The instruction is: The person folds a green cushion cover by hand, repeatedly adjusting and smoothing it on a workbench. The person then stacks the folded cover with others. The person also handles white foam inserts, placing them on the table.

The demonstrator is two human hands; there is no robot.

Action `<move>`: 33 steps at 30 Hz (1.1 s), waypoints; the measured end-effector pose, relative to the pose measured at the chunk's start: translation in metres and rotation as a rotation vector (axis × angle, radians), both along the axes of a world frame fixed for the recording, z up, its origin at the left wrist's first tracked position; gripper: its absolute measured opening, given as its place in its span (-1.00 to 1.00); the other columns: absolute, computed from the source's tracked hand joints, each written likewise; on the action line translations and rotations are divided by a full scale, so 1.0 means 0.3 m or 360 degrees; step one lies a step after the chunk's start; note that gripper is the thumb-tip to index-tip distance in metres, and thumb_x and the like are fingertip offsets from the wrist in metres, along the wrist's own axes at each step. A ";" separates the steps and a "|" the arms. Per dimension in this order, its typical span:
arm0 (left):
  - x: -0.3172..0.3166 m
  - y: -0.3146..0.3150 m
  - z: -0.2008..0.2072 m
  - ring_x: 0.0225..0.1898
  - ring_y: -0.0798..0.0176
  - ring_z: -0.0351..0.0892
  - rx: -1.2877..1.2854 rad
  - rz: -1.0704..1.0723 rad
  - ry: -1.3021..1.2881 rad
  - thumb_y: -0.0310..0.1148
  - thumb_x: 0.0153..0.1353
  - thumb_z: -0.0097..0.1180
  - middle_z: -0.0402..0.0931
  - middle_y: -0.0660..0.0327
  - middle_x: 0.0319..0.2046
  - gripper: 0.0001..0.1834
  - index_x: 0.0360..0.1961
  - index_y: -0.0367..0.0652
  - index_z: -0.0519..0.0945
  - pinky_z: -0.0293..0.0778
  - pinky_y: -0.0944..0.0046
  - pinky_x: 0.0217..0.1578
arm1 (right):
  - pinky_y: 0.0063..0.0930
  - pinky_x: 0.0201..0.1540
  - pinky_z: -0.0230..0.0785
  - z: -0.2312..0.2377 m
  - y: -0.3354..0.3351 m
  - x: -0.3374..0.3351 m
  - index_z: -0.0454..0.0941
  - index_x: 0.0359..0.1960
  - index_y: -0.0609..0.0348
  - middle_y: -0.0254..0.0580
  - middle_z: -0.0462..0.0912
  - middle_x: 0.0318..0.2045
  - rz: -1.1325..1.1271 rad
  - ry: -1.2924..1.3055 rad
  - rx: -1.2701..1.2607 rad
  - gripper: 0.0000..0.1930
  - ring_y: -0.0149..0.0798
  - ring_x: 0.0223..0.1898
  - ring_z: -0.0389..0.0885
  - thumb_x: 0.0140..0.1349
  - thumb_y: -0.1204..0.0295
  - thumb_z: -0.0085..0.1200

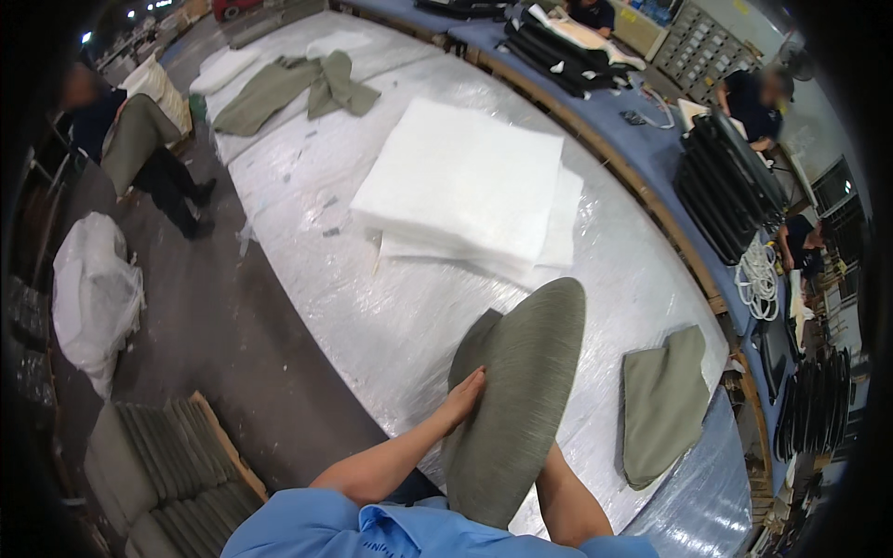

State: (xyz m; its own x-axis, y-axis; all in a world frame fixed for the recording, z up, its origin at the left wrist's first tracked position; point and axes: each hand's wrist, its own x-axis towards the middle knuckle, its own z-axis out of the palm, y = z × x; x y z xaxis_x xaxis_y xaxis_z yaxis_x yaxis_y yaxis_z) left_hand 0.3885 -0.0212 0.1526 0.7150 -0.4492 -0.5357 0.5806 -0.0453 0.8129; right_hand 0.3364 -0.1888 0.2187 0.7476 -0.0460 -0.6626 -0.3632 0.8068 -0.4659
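A plump grey-green fabric cushion [521,391] is held up on edge in front of my body, above the near part of the plastic-covered table [372,321]. My left hand [465,398] grips its left side, the thumb side showing and the other fingers partly hidden. From the lower right, my right forearm reaches up behind the cushion, which hides that hand. To the right lies a flat grey-green fabric cover [662,407]. Farther back on the table is a stack of white padding sheets [460,181].
More grey-green fabric pieces [279,93] lie at the table's far left. Stacked grey-green cushions [177,465] stand at lower left, near a plastic-wrapped white bundle [98,293]. A person [153,139] handles fabric at left. Other people work beyond a blue bench [651,158] with black stacked pieces.
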 end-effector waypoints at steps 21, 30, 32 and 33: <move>-0.248 -0.096 0.797 0.64 0.06 -0.33 -0.0948 -0.0092 -0.1225 0.05 0.60 -0.37 -0.26 0.01 0.63 -0.21 0.60 -0.28 -0.15 -0.34 0.15 0.56 | -0.29 0.54 -0.01 0.512 0.052 -0.208 -0.11 0.61 0.14 -0.06 0.06 0.56 -0.0285 -0.1347 -0.0972 -0.13 -0.16 0.54 0.08 0.52 -0.25 -0.33; -0.310 0.013 0.885 0.64 0.06 -0.34 -0.0723 -0.0186 -0.1334 -0.20 0.55 -0.27 -0.23 0.00 0.62 -0.28 0.59 -0.31 -0.11 -0.32 0.13 0.56 | -0.26 0.59 -0.24 0.562 0.125 -0.268 -0.25 0.62 0.18 -0.04 -0.20 0.63 -0.0192 -0.1378 -0.1078 -0.07 -0.11 0.62 -0.18 0.50 -0.22 -0.25; -0.296 0.032 0.891 0.64 0.07 -0.35 -0.0688 -0.0221 -0.1333 -0.24 0.53 -0.22 -0.23 0.00 0.63 -0.27 0.59 -0.30 -0.10 -0.32 0.13 0.56 | -0.27 0.59 -0.26 0.564 0.130 -0.266 -0.25 0.61 0.22 -0.04 -0.20 0.63 -0.0161 -0.1386 -0.1149 -0.08 -0.11 0.62 -0.21 0.51 -0.19 -0.25; -0.289 0.041 0.889 0.64 0.08 -0.35 -0.0669 -0.0236 -0.1336 -0.26 0.52 -0.20 -0.24 0.01 0.63 -0.27 0.59 -0.29 -0.09 -0.31 0.13 0.56 | -0.27 0.59 -0.28 0.565 0.132 -0.262 -0.25 0.61 0.24 -0.03 -0.20 0.63 -0.0143 -0.1393 -0.1183 -0.08 -0.11 0.63 -0.22 0.51 -0.18 -0.25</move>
State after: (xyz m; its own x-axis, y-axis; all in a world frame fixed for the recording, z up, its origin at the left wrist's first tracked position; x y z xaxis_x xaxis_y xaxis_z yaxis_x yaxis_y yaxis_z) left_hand 0.3019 -0.0089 0.4193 0.7133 -0.6054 0.3532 -0.1886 0.3196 0.9286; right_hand 0.2577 -0.1492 0.3883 0.9123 -0.2844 0.2947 0.3641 0.2338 -0.9015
